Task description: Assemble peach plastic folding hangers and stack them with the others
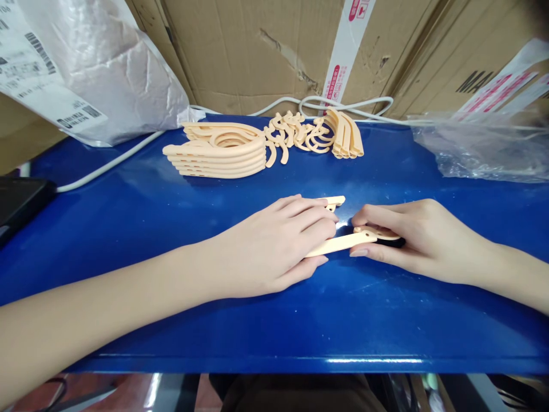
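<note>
A cream plastic folding hanger [338,244], partly assembled, lies low over the blue table in front of me. My left hand [278,243] covers its left part from above, fingers and thumb closed around it. Another edge of the hanger shows past those fingertips. At the right, my right hand [429,240] pinches the hanger's end between thumb and fingers, close to a small round hole. A curved cream piece shows within that grip, and its far end is hidden by the palm.
Behind my hands sit a stack of cream hanger bodies [218,160], a pile of small hooks [295,131] and several hanger arms [347,134]. A white cable [115,169] runs along the back. Cardboard boxes [240,51], a wrapped parcel [115,74], clear plastic [472,149] and a dark device [23,200] surround the blue table [214,337].
</note>
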Demonstrator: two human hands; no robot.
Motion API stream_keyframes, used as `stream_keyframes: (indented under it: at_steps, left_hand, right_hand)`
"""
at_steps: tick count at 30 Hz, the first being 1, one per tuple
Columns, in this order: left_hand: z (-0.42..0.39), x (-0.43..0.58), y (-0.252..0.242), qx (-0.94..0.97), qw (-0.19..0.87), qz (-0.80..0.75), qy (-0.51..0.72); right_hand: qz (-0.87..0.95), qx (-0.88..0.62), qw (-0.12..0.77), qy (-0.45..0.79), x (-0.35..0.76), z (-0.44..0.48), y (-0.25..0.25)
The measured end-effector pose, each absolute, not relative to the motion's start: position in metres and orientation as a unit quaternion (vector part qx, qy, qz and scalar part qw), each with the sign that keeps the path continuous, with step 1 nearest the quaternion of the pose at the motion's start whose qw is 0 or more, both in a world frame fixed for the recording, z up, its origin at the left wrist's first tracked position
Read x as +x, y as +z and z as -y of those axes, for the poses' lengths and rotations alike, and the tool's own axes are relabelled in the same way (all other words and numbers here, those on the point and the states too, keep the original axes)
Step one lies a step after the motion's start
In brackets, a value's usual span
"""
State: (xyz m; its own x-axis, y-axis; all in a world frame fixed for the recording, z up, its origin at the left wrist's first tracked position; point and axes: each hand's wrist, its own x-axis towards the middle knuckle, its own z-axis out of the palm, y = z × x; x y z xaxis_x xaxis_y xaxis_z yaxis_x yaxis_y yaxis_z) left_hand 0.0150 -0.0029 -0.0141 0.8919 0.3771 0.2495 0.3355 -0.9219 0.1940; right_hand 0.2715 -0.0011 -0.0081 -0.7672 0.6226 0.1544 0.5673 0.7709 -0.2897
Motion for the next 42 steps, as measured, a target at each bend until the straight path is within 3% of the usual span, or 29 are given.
stream_keyframes:
  at_steps: [23, 42]
  left_hand:
    - [0.0039, 0.0142, -0.0126, 0.970, 0.073, -0.189, 0.131]
    - [0.0037, 0.0155, -0.0119, 0.970, 0.081, -0.184, 0.135]
  right_hand:
    - [0.923, -0.350, 0.078, 0.139, 0.2685, 0.0058, -0.0009]
    - [0.931, -0.318, 0.140, 0.110, 0.2700, 0.0019, -0.0084]
